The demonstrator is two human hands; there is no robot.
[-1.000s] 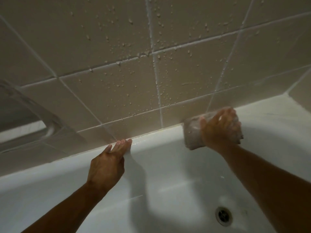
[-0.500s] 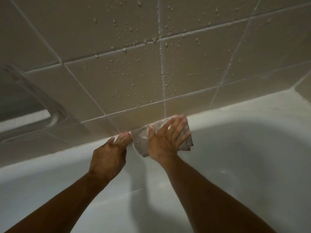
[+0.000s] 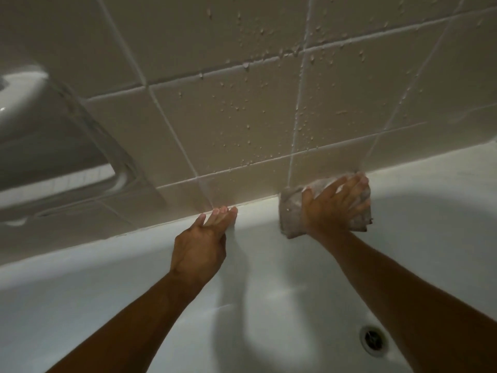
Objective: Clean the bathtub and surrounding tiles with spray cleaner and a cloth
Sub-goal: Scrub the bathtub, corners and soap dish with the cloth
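The white bathtub (image 3: 107, 278) fills the lower half of the view, its far rim meeting a beige tiled wall (image 3: 242, 109) dotted with droplets. My right hand (image 3: 333, 205) presses a folded grey cloth (image 3: 290, 214) flat against the far rim, fingers spread and straight. My left hand (image 3: 201, 243) rests with straight fingers on the same rim, a little to the left of the cloth, its fingertips at the tile joint. No spray bottle is in view.
A round metal drain (image 3: 373, 339) sits in the tub floor at lower right. A recessed niche or glossy fixture (image 3: 61, 157) shows in the wall at the left. The tub's corner lies at the far right.
My right hand has slid the cloth to the right along the rim, away from my left hand, after coming left half a second before. My left hand has stayed put.
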